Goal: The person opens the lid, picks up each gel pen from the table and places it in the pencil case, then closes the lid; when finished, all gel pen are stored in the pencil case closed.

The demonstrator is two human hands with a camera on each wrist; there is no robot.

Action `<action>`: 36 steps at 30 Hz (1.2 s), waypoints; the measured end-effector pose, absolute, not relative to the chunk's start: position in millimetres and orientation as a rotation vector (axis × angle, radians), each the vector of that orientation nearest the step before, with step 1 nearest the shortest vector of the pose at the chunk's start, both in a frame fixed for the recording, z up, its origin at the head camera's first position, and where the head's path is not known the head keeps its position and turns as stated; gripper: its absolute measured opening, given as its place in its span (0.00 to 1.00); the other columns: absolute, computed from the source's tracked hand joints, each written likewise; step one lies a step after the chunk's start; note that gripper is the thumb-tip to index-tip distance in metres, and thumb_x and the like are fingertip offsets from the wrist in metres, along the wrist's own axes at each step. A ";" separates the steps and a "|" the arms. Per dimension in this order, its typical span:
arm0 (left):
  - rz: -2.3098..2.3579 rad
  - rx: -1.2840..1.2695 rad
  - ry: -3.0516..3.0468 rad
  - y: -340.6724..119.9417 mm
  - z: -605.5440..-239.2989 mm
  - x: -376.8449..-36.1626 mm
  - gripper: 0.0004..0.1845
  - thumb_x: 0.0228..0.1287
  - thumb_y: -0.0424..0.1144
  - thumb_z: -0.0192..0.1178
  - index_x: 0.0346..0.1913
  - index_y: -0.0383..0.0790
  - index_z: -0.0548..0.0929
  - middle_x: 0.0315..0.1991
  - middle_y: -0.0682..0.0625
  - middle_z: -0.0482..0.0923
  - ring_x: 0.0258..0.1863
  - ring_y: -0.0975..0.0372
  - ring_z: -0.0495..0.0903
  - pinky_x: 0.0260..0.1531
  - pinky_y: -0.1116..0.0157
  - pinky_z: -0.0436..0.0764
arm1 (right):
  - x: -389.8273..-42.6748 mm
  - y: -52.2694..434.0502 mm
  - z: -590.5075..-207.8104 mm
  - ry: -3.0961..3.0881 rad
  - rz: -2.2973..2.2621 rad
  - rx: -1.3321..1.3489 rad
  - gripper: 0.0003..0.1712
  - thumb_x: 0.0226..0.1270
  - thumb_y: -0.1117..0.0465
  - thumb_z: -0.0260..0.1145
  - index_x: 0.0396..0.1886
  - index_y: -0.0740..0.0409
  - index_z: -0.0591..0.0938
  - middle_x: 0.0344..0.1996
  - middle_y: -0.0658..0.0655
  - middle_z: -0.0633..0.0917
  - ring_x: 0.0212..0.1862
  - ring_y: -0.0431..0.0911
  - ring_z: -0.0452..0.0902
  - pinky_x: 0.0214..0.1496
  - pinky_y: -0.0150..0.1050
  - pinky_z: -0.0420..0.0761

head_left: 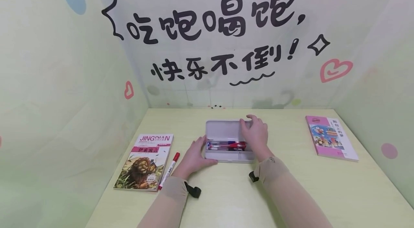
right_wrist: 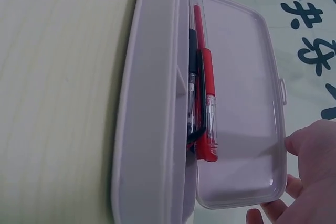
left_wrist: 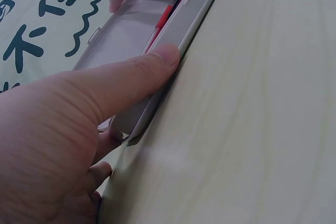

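Note:
A pale pencil case [head_left: 223,156] stands with its lid [head_left: 222,130] raised in the middle of the table. Several pens [head_left: 228,145], with red and dark caps, lie in its rear compartment. My left hand [head_left: 194,157] grips the case's left end. In the left wrist view its thumb [left_wrist: 165,56] presses the front wall, while the other fingers are partly hidden behind the end. At the lid's right side, my right hand [head_left: 256,134] pinches the edge. The right wrist view shows the thumb [right_wrist: 300,139] on that edge and fingertips behind the lid.
A lion-cover book [head_left: 142,163] lies on the left of the table [head_left: 226,195], with a red-capped white marker [head_left: 169,171] alongside it. Another book, pink and white [head_left: 331,138], lies at the right. A printed backdrop [head_left: 200,95] borders the table's back.

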State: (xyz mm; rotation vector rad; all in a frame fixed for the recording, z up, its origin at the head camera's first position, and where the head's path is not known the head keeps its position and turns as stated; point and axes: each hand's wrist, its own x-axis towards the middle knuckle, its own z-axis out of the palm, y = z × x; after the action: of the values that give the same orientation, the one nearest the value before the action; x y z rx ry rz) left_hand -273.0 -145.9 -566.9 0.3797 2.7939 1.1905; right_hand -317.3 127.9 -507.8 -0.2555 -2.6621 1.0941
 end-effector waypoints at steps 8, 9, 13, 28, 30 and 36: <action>1.182 0.345 2.793 -144.6 -564.3 -271.9 0.68 0.47 0.60 0.88 0.89 0.56 0.58 0.88 0.41 0.60 0.89 0.34 0.52 0.87 0.31 0.55 | -306.5 132.2 -500.2 -2.589 1.304 -0.252 0.29 0.80 0.42 0.64 0.68 0.55 0.83 0.71 0.68 0.82 0.67 0.68 0.72 0.69 0.66 0.78; 1.178 0.347 2.796 -144.5 -564.0 -271.8 0.68 0.47 0.60 0.88 0.89 0.56 0.59 0.88 0.41 0.60 0.89 0.34 0.52 0.87 0.31 0.55 | -305.4 133.0 -500.2 -2.587 1.312 -0.244 0.29 0.80 0.42 0.64 0.68 0.55 0.83 0.71 0.68 0.82 0.67 0.68 0.72 0.70 0.66 0.77; 1.166 0.354 2.803 -144.7 -563.8 -271.4 0.68 0.48 0.60 0.87 0.89 0.54 0.58 0.88 0.41 0.60 0.89 0.35 0.52 0.88 0.33 0.54 | -299.9 135.6 -501.4 -2.575 1.319 -0.190 0.27 0.79 0.42 0.65 0.65 0.55 0.85 0.68 0.69 0.83 0.69 0.69 0.73 0.71 0.67 0.77; 1.192 0.358 2.802 -144.7 -565.2 -269.3 0.71 0.46 0.61 0.88 0.90 0.54 0.56 0.89 0.45 0.60 0.88 0.32 0.51 0.87 0.32 0.54 | -266.3 151.1 -514.1 -2.551 1.269 0.087 0.21 0.76 0.50 0.71 0.58 0.59 0.88 0.55 0.67 0.86 0.55 0.60 0.77 0.53 0.45 0.76; 1.202 0.347 2.799 -145.4 -565.7 -269.2 0.70 0.46 0.64 0.87 0.90 0.55 0.57 0.89 0.45 0.60 0.88 0.32 0.51 0.86 0.31 0.55 | -261.5 153.4 -516.3 -2.547 1.223 0.144 0.19 0.76 0.52 0.72 0.57 0.60 0.89 0.53 0.67 0.87 0.54 0.61 0.78 0.54 0.49 0.78; 1.278 0.354 2.768 -149.7 -568.0 -270.2 0.60 0.56 0.68 0.80 0.88 0.59 0.61 0.88 0.44 0.61 0.88 0.35 0.55 0.85 0.30 0.60 | -248.4 159.2 -520.3 -2.572 1.069 0.284 0.16 0.73 0.55 0.75 0.55 0.57 0.91 0.48 0.64 0.88 0.52 0.60 0.80 0.56 0.54 0.79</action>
State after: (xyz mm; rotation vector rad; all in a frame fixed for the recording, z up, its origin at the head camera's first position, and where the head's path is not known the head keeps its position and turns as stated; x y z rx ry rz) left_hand -270.2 -149.7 -568.0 0.3543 2.7676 1.2777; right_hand -248.4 159.2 -520.3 0.2838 -2.5720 1.0686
